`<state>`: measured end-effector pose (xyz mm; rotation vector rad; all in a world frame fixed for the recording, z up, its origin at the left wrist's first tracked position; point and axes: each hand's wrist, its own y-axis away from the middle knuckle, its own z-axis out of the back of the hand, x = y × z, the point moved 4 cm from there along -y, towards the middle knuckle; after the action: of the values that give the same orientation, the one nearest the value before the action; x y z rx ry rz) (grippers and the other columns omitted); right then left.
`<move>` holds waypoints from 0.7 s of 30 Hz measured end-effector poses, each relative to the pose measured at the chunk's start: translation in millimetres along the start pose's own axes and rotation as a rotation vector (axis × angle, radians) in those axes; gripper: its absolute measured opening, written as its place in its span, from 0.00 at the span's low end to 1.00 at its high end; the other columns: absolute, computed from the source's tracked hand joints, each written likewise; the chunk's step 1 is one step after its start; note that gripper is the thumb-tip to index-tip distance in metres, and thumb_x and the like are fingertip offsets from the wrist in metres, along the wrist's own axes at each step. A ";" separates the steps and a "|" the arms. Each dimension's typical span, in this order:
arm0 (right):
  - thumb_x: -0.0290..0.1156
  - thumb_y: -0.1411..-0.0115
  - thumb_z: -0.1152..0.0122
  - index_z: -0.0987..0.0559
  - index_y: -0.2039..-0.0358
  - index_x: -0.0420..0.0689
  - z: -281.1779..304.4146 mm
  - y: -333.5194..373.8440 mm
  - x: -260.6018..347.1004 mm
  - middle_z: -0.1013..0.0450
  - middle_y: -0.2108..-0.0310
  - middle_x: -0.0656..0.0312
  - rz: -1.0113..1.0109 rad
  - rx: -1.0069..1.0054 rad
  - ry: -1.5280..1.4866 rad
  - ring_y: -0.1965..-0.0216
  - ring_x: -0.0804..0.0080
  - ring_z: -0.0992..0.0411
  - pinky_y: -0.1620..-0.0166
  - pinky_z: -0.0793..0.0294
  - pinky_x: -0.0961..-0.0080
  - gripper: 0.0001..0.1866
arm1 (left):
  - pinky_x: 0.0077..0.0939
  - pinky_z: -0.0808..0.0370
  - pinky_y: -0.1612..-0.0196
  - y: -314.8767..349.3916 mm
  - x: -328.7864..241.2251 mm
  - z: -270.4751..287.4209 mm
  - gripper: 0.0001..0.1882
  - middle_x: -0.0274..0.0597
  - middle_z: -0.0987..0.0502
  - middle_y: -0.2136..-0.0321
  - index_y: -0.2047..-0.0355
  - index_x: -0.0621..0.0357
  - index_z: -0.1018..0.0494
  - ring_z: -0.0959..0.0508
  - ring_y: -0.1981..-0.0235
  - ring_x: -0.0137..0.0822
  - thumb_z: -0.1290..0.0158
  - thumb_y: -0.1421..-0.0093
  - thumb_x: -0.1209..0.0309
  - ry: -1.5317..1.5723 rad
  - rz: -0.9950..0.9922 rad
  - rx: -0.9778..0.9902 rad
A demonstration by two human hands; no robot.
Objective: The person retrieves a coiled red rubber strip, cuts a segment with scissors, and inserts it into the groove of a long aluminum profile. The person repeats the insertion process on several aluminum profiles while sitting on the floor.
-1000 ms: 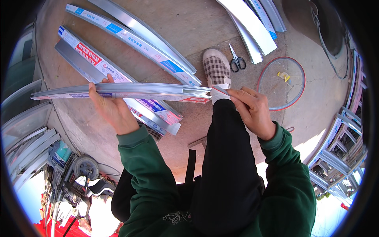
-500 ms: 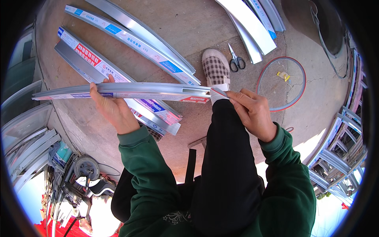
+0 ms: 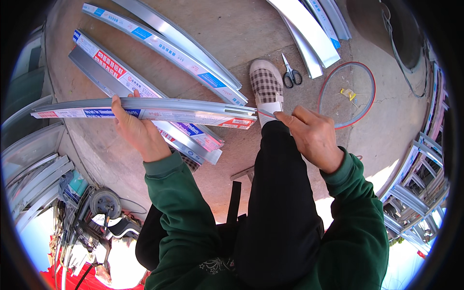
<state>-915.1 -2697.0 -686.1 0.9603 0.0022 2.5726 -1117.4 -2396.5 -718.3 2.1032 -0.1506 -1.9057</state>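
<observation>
My left hand [image 3: 139,136] is closed around a silver aluminium profile [image 3: 188,105] with a printed film on its side, held level above the floor. An open groove shows at the profile's right end. Beside that end, my right hand [image 3: 313,137] pinches a thin strip [image 3: 267,114] with a red edge between thumb and forefinger. The strip's tip meets the groove; how far it goes in cannot be made out. A grey and red loop of strip [image 3: 374,87] lies on the floor to the right, around a small yellow piece [image 3: 347,94].
Scissors with black handles [image 3: 292,77] lie beside my checked shoe [image 3: 266,83]. Several film-covered profiles [image 3: 169,50] lie at the far left, and more [image 3: 309,36] at the far right. A rack of metal pieces [image 3: 411,193] stands at the right, a wheel [image 3: 105,203] at the lower left.
The profile has shifted slightly left and rolled so more of its printed side shows. My right hand has turned and moved slightly right. The loop on the floor looks tilted and narrower.
</observation>
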 end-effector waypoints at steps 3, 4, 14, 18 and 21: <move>0.21 0.48 0.36 0.18 0.57 0.44 -6.5 -7.1 -1.0 0.29 0.73 0.58 0.014 0.003 -0.063 0.73 0.57 0.25 0.71 0.27 0.62 0.16 | 0.37 0.25 0.38 4.4 -0.6 -5.0 0.29 0.53 0.33 0.52 0.45 0.74 0.35 0.28 0.48 0.43 0.39 0.36 0.62 -0.015 0.030 0.027; 0.23 0.47 0.36 0.18 0.57 0.43 -10.1 -10.6 -0.8 0.27 0.72 0.58 0.018 -0.002 -0.096 0.72 0.55 0.25 0.70 0.26 0.61 0.15 | 0.37 0.25 0.38 6.1 1.1 -7.4 0.29 0.53 0.33 0.52 0.45 0.73 0.35 0.27 0.48 0.43 0.40 0.36 0.63 -0.024 0.035 0.051; 0.26 0.38 0.39 0.22 0.64 0.39 -9.5 -6.8 -22.6 0.26 0.71 0.51 -0.120 0.249 -0.248 0.70 0.49 0.25 0.68 0.28 0.59 0.05 | 0.37 0.23 0.42 -19.4 -18.7 5.5 0.26 0.51 0.30 0.54 0.50 0.74 0.32 0.24 0.52 0.41 0.40 0.36 0.63 -0.031 -0.022 0.000; 0.24 0.39 0.40 0.23 0.66 0.39 -22.9 -17.7 -11.6 0.26 0.71 0.51 -0.053 0.057 -0.315 0.69 0.47 0.26 0.67 0.28 0.57 0.03 | 0.37 0.23 0.41 -3.8 -2.0 1.3 0.26 0.50 0.30 0.56 0.50 0.74 0.32 0.24 0.53 0.40 0.40 0.36 0.63 0.024 -0.020 0.029; 0.25 0.39 0.40 0.23 0.65 0.40 -29.8 -25.6 -6.7 0.25 0.70 0.51 0.004 -0.031 -0.409 0.67 0.46 0.26 0.67 0.28 0.55 0.03 | 0.37 0.23 0.41 -4.0 5.7 -0.6 0.26 0.52 0.29 0.54 0.50 0.75 0.32 0.25 0.52 0.40 0.39 0.37 0.62 0.019 -0.018 0.054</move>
<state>-920.0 -2671.9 -716.6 1.4549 -0.1508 2.3256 -1116.7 -2394.2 -724.9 2.1641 -0.1811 -1.9119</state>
